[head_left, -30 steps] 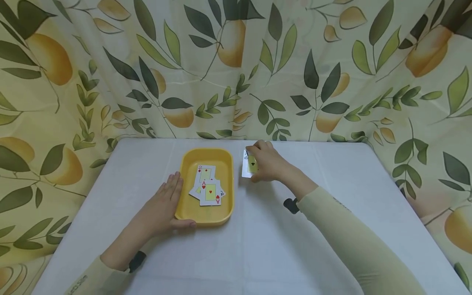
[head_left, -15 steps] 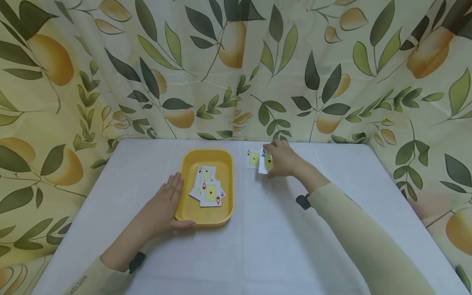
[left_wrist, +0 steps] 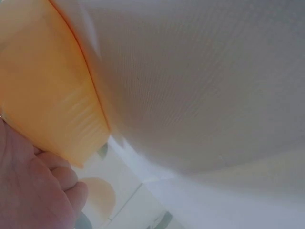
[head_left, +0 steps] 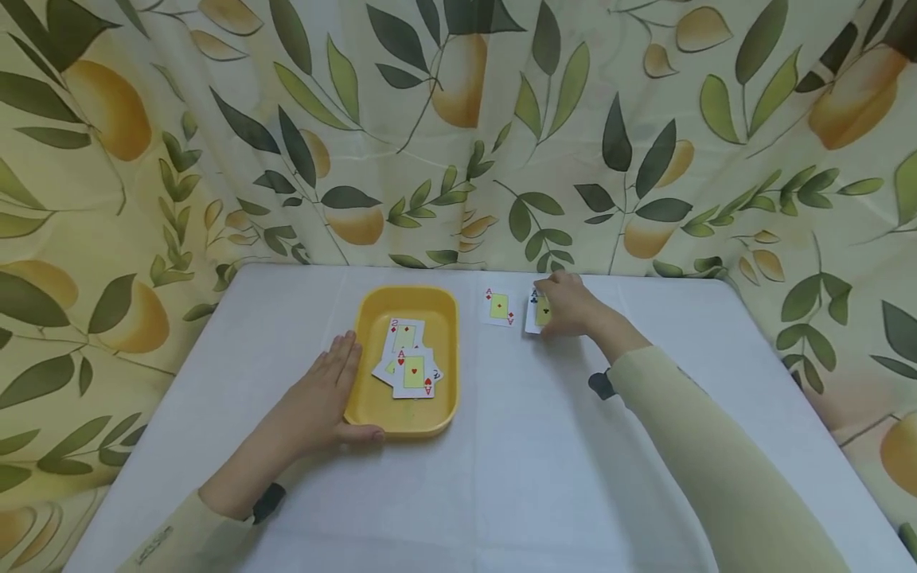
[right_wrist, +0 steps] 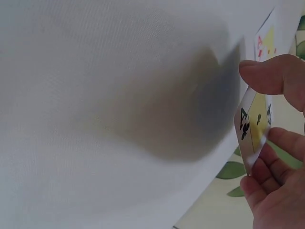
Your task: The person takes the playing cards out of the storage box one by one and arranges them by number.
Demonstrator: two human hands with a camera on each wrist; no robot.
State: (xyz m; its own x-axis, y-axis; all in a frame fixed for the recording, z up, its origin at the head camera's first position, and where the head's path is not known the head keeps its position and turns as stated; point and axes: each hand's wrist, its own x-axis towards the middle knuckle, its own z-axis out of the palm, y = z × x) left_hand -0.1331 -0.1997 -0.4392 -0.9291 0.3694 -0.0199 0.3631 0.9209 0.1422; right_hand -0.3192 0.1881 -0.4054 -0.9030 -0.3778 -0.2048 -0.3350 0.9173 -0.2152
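The step in hand looks to be setting out playing cards one by one. The right grip (head_left: pixel 569 306) pinches the ace of clubs (head_left: pixel 536 318) by its edges, thumb on the near side and fingers on the far side; whether the card touches the counter (head_left: pixel 458 501) or hangs just above it, I cannot tell, nor whether others lie under it.

Just left of this grip, with a strip of cloth between, the ace of diamonds (head_left: pixel 498 307) lies face up on the counter. Farther left stands the yellow tray (head_left: pixel 401 418), where the ace of hearts (head_left: pixel 413 376) overlaps the two of diamonds (head_left: pixel 403 333) and at least one more card. The left grip (head_left: pixel 322 398) is spread, fingers along the tray's outer left side and thumb at its near edge, apparently steadying it.

The next move seems to call for lowering the clubs flat and loosening the thumb, without nudging the diamonds beside it.
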